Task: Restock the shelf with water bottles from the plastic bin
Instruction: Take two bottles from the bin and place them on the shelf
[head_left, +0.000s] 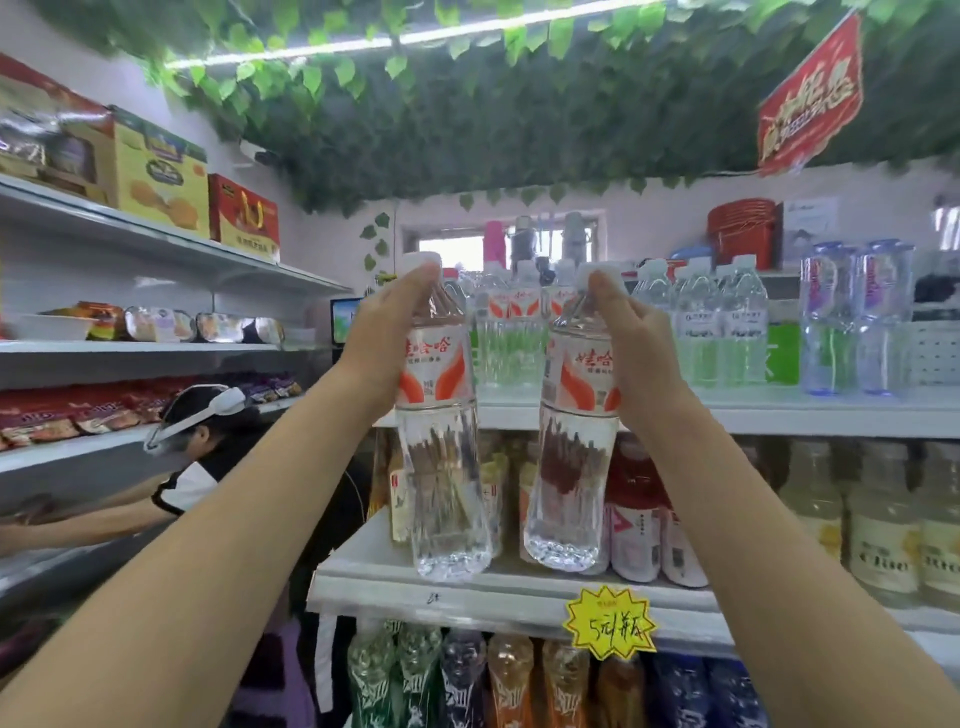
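Note:
My left hand (387, 332) grips the neck of a clear water bottle (441, 467) with a red-and-white label and white cap. My right hand (631, 338) grips the neck of a second matching water bottle (569, 467). Both bottles hang upright side by side in the air, raised in front of the top shelf (727, 413). Matching bottles (511, 327) stand on that shelf just behind them. The plastic bin is out of view.
More water bottles (719, 322) and tall blue-tinted bottles (857, 317) fill the top shelf to the right. Lower shelves hold drinks, with a yellow price tag (610, 623). A person (202, 441) bends at the snack shelves on the left. Leaves hang overhead.

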